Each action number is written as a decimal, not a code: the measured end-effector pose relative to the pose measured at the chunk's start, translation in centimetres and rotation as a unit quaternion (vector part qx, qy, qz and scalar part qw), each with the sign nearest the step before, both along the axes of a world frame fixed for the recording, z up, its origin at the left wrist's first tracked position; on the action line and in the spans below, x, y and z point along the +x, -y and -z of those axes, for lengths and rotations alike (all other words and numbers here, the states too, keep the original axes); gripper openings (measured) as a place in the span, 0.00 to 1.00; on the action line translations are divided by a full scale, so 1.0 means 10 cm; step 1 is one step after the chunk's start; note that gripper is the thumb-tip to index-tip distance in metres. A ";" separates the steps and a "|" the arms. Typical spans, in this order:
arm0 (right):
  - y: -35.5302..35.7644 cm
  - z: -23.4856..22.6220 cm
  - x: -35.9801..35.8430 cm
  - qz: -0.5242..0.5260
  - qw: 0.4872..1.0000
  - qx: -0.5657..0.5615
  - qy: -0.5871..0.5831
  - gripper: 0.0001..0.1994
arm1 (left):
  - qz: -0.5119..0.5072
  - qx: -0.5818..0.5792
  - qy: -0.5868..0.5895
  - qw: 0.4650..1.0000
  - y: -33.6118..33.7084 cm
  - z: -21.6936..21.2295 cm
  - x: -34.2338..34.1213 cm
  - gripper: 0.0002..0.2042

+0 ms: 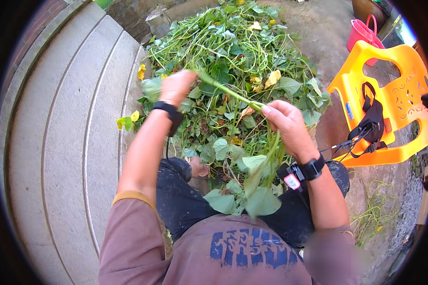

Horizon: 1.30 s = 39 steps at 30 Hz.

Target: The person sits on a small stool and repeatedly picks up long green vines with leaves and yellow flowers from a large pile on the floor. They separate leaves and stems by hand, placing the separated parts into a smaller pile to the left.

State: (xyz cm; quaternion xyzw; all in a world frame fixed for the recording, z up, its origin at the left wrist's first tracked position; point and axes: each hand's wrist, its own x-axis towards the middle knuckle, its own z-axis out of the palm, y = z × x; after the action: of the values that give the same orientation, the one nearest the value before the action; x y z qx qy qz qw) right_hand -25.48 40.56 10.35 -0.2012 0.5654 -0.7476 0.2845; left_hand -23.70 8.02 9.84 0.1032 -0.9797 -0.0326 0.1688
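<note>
My left hand (176, 86) is blurred and closed around the far end of a green vine stem (228, 91). The stem runs slantwise to my right hand (287, 124), which pinches it and also holds a bunch of stems with large green leaves (254, 187) hanging down over my lap. Both wrists carry black bands. In front of me lies a big heap of green vines and leaves (238, 47) with some yellowed leaves among them.
Curved concrete steps (66, 142) fill the left side. An orange plastic chair (390, 95) with a black strap stands at the right, a pink bucket (364, 33) behind it. Loose stripped stems (371, 213) lie on the ground at lower right.
</note>
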 end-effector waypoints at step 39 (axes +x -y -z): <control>0.04 0.25 -0.32 0.078 0.997 -0.005 0.008 0.16 | 0.054 0.630 0.040 0.773 -0.71 0.08 0.17 0.16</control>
State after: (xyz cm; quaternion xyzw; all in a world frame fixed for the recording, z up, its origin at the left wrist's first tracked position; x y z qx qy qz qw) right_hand -28.69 40.17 7.89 -0.1518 0.5731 -0.7722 0.2285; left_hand -22.04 15.11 9.00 0.1348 -0.7493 -0.6479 0.0246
